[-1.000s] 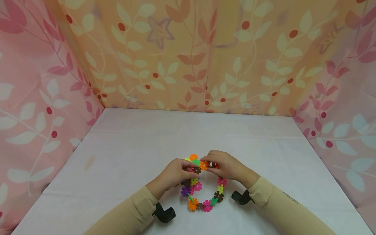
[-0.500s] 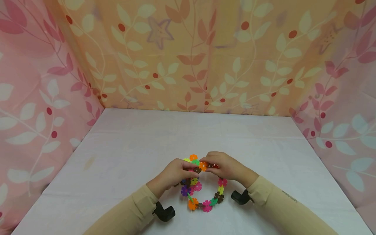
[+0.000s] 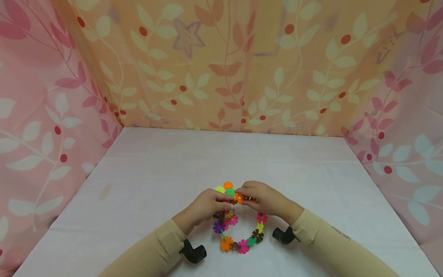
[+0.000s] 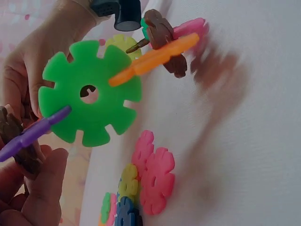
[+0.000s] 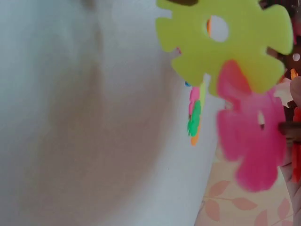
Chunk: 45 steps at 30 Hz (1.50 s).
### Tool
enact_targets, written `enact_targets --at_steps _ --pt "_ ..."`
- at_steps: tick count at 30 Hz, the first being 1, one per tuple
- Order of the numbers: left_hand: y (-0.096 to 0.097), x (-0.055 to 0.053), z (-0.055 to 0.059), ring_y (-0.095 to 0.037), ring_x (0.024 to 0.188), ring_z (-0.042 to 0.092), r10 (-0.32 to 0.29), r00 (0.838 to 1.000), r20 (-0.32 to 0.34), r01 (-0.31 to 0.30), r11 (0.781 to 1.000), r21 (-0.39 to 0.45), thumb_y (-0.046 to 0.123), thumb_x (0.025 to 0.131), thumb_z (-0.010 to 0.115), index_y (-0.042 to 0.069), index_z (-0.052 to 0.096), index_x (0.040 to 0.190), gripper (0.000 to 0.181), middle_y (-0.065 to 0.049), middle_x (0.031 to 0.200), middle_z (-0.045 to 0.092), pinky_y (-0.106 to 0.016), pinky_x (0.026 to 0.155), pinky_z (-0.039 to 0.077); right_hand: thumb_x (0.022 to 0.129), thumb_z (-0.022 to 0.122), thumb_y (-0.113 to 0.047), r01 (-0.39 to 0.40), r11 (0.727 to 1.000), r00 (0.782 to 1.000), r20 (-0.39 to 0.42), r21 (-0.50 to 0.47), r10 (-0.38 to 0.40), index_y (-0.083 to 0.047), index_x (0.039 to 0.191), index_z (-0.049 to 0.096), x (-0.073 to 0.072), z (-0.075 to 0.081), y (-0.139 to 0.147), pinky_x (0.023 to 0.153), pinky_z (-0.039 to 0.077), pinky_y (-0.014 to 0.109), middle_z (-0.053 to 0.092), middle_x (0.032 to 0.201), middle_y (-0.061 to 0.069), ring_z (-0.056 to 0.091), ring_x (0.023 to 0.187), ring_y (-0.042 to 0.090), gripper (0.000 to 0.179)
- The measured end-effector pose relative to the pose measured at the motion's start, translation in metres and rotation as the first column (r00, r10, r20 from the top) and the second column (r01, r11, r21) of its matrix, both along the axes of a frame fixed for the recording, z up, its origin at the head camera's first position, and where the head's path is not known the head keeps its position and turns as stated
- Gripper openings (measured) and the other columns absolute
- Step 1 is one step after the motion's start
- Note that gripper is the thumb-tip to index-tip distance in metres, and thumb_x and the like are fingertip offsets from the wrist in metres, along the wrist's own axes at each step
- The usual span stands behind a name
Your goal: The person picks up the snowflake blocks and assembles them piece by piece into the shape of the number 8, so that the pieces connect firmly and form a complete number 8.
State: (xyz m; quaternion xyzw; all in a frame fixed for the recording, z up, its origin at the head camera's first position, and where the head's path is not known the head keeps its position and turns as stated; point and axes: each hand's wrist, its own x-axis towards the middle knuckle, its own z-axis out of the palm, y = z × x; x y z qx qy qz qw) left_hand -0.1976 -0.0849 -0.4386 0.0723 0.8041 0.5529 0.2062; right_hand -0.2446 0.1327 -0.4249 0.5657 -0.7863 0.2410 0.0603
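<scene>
A ring-shaped chain of notched plastic flower discs [image 3: 243, 246] hangs between both hands, in pink, yellow, brown, green, orange and purple. My left hand [image 3: 205, 204] pinches the chain at its upper left, near a brown disc [image 4: 30, 160]. My right hand [image 3: 265, 198] grips it at the top, beside an orange disc [image 3: 238, 198]; red discs [image 5: 297, 146] show at its fingers in the right wrist view. Close to the left wrist camera, a green disc [image 4: 89, 122] joins purple and orange ones. A yellow disc [image 5: 174, 33] and a pink disc [image 5: 235, 136] fill the right wrist view.
Behind the left fingers, more linked discs, including a green one [image 3: 230, 191], lie on the white tablecloth [image 3: 166, 165]. Black wrist cameras [image 3: 195, 252] sit below both cuffs. Leaf-patterned curtains [image 3: 155, 77] enclose the back and sides.
Both hands have come down slightly, the right one more, and the orange disc between them has shifted a little down and left. Both hands keep their grip on the chain.
</scene>
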Motion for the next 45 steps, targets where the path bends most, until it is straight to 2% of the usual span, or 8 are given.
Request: enact_targets --at_steps 6,10,16,22,28,34,39,45 --pt "0.0 -0.001 -0.003 -0.013 0.074 0.058 0.0 1.0 0.008 0.0 0.998 0.062 0.022 0.081 0.07 0.011 0.071 0.102 0.025 -0.001 0.089 0.068 -0.029 0.067 0.052 0.081 0.069 -0.013 0.022 1.0 0.999 0.042 0.021 -0.023 -0.005 0.111 0.063 0.0 -0.002 0.0 0.075 0.048 0.018 0.061 0.093 -0.003 0.054 0.081 0.008 0.032" --pt "0.0 0.0 -0.004 -0.012 0.072 0.057 -0.003 1.0 -0.001 0.003 0.998 0.06 0.022 0.079 0.072 0.011 0.071 0.102 0.025 0.0 0.084 0.067 -0.028 0.064 0.051 0.078 0.071 -0.01 0.025 1.0 0.999 0.031 0.017 -0.026 -0.006 0.109 0.064 0.002 -0.002 -0.001 0.074 0.048 0.018 0.061 0.093 -0.003 0.054 0.081 0.009 0.032" --pt "0.004 0.004 0.005 -0.013 0.066 0.05 -0.02 0.987 -0.157 0.022 1.0 0.008 0.028 0.074 0.076 0.016 0.069 0.1 0.029 0.002 0.073 0.058 -0.024 0.055 0.044 0.075 0.074 -0.009 0.077 0.995 0.997 -0.012 -0.06 -0.078 -0.01 0.105 0.064 0.005 0.002 0.002 0.071 0.048 0.018 0.06 0.093 -0.005 0.052 0.083 0.007 0.032" --pt "0.007 0.006 0.015 -0.017 0.075 0.054 -0.011 0.974 -0.227 0.007 1.0 -0.018 0.032 0.074 0.075 0.019 0.068 0.104 0.033 0.003 0.078 0.06 -0.027 0.059 0.047 0.075 0.072 -0.004 0.037 0.986 0.995 0.098 -0.162 -0.022 -0.013 0.099 0.061 0.001 0.005 0.006 0.067 0.046 0.022 0.059 0.092 -0.006 0.05 0.081 0.008 0.028" --pt "0.009 0.01 0.018 -0.015 0.078 0.056 -0.021 0.975 -0.219 0.026 0.999 0.022 0.027 0.076 0.074 0.019 0.067 0.107 0.032 0.003 0.086 0.063 -0.026 0.063 0.049 0.084 0.056 0.008 -0.05 0.972 0.927 0.351 -0.228 0.13 -0.009 0.09 0.063 -0.001 0.01 0.009 0.064 0.046 0.024 0.061 0.083 0.002 0.052 0.072 0.012 0.019" --pt "0.011 0.012 0.02 -0.009 0.081 0.06 -0.008 0.961 -0.277 0.0 0.999 -0.032 0.032 0.073 0.076 0.014 0.067 0.109 0.041 0.004 0.096 0.065 -0.022 0.067 0.05 0.081 0.057 0.014 -0.038 0.965 0.904 0.404 -0.259 0.144 -0.002 0.078 0.061 0.011 0.032 0.004 0.058 0.045 0.024 0.057 0.071 0.011 0.05 0.064 0.016 0.016" --pt "0.011 0.012 0.021 -0.012 0.07 0.056 0.016 0.972 -0.233 -0.04 0.995 -0.097 0.036 0.071 0.076 0.016 0.071 0.103 0.038 0.007 0.083 0.066 -0.024 0.058 0.048 0.08 0.059 0.013 0.001 0.965 0.914 0.392 -0.261 0.105 -0.002 0.072 0.058 0.019 0.04 -0.001 0.055 0.045 0.024 0.056 0.067 0.01 0.049 0.061 0.015 0.017" --pt "0.012 0.009 0.018 -0.015 0.066 0.053 0.04 0.989 -0.143 -0.048 0.998 -0.05 0.036 0.071 0.077 0.017 0.073 0.098 0.034 0.006 0.076 0.067 -0.026 0.054 0.044 0.079 0.06 0.012 0.054 0.959 0.927 0.372 -0.277 0.055 -0.002 0.072 0.061 0.021 0.035 -0.005 0.057 0.046 0.024 0.058 0.067 0.009 0.051 0.061 0.015 0.016"
